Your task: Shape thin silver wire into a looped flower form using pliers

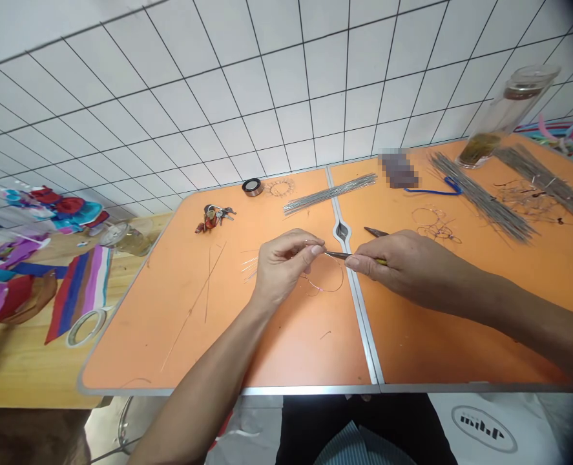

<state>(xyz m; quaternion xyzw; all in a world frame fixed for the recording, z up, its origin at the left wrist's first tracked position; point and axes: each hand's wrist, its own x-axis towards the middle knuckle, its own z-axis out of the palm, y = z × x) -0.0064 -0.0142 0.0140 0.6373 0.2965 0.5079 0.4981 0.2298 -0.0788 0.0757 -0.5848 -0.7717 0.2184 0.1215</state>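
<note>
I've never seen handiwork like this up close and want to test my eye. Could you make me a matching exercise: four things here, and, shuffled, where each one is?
Things:
1. thin round wire hoop
2. dark slender metal tool with yellow on it
3. bunch of metal keys
4. tall clear glass bottle

Places:
A. lying on the left half of the orange tabletop
B. gripped in the right hand
C. near the white tiled wall, toward the right
D. pinched in the left hand

Right pairs: 1-D, 2-B, 3-A, 4-C.
</note>
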